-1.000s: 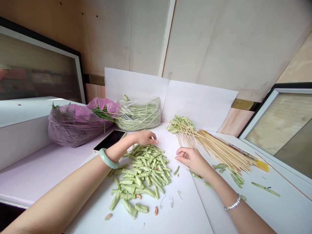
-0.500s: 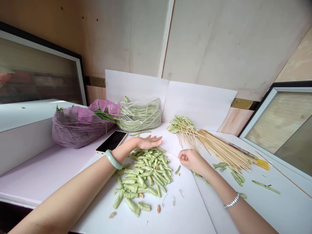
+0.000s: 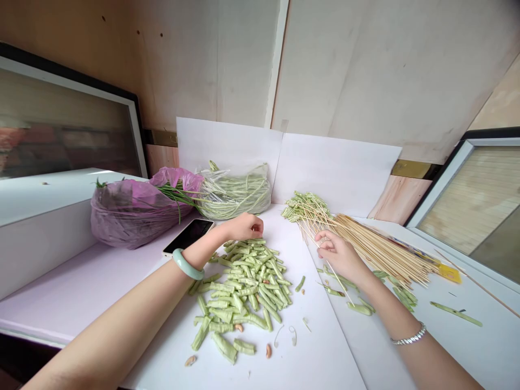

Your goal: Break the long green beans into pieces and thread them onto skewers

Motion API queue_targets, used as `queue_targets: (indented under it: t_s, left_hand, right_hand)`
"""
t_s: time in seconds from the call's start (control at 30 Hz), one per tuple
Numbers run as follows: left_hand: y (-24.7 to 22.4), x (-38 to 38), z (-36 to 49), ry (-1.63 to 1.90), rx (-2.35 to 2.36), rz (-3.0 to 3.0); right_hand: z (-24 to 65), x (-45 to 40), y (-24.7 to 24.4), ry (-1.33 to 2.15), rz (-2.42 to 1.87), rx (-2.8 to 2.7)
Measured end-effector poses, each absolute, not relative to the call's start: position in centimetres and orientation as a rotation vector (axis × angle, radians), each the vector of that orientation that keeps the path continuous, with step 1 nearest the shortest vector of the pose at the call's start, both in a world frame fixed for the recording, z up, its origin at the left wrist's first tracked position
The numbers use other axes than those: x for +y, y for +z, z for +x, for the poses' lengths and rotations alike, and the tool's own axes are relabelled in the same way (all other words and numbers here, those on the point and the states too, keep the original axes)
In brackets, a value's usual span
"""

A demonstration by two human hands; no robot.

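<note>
Beyond the grip, worn grey-white wall panels are divided by a pale upright strip, with brown boarding seen far to its left. Two white boards, met at a seam, are stood in front. The grip is flanked by a left window, blurred brickwork shown in its glass, and a right window. Beneath it, a white tabletop is softly lit.

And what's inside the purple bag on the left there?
Thin green stems stick out of the purple bag at its right end. The bag's tint dims what lies deeper, so I can't identify that.
</note>
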State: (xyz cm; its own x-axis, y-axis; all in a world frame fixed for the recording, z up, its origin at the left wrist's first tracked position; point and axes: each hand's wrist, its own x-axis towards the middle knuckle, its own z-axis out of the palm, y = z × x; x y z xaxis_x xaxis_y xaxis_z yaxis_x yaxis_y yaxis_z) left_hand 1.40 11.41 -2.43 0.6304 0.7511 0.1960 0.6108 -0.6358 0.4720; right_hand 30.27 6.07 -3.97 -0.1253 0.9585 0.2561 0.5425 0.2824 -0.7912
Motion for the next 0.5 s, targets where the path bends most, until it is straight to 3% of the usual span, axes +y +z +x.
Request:
queue_targets:
  t_s: [0.2, 0.5]
  left_hand:
    - [-2.9, 12.1, 0.6, 0.344, 0.916, 2.444]
    - [-2.8, 12.0, 1.0, 0.500, 0.848, 2.324]
  right_hand:
    - [29.5, 5.7, -3.5, 1.031, -1.038, -1.546]
    - [29.1, 5.1, -2.8, 1.168, -0.772, -1.296]
